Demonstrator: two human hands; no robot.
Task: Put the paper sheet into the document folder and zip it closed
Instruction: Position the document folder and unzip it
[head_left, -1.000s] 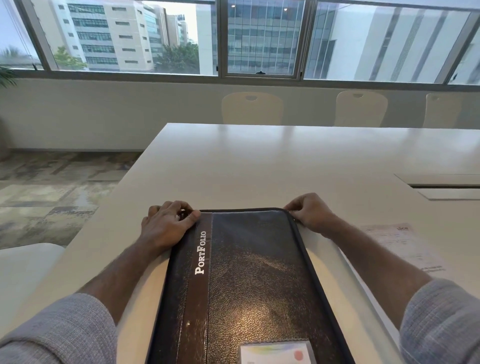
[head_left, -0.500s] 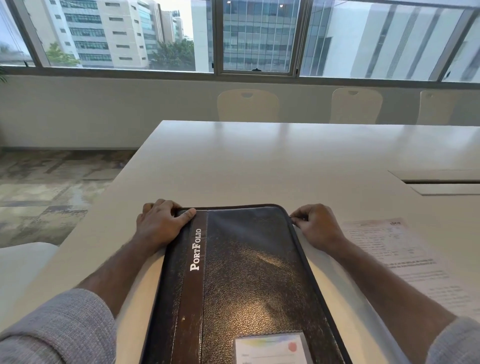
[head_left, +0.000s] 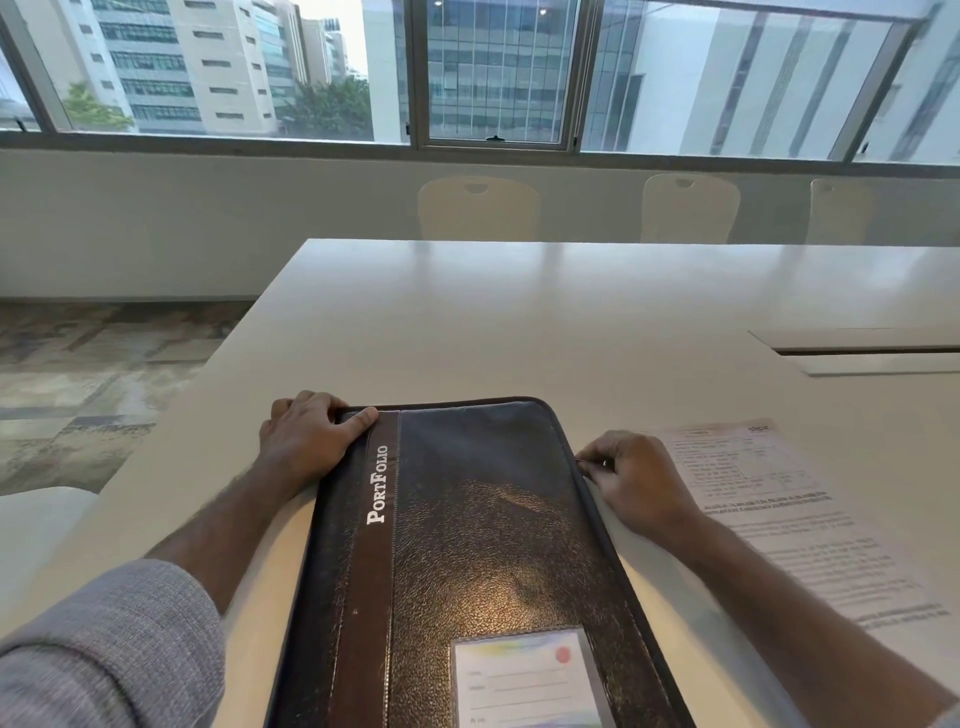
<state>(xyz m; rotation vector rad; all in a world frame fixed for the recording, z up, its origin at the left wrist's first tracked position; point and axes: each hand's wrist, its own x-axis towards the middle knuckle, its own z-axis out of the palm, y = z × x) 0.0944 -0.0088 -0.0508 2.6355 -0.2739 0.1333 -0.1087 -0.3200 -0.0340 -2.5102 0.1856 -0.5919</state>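
A dark leather document folder (head_left: 467, 561) is seen lying flat and closed on a white table (head_left: 519, 322), viewed from above by a head-worn camera. A brown band runs along the folder's left side, and the word "PortFolio" is printed on it in white letters. A clear card pocket (head_left: 524, 680) with a lined label is set into the cover near the bottom edge of the view. The left hand (head_left: 306, 441) is laid on the folder's far left corner, with the fingers curled over the edge and the thumb stretched flat across the brown band; the hand is pressed down on the folder rather than closed around it. The right hand (head_left: 636, 480) is placed against the folder's right edge, near the far corner, with thumb and forefinger pinched together on a small metal zipper pull (head_left: 604, 462) at the zip line. The paper sheet (head_left: 779, 519), printed with text and a small table, is seen lying flat on the table just to the right of the folder, outside it, partly covered by the right hand and forearm. Grey sleeves (head_left: 114, 649) are pushed up on the forearms. Pale chairs (head_left: 478, 208) are lined up along the table's far side, beneath a wide window (head_left: 493, 73) through which office buildings are visible.
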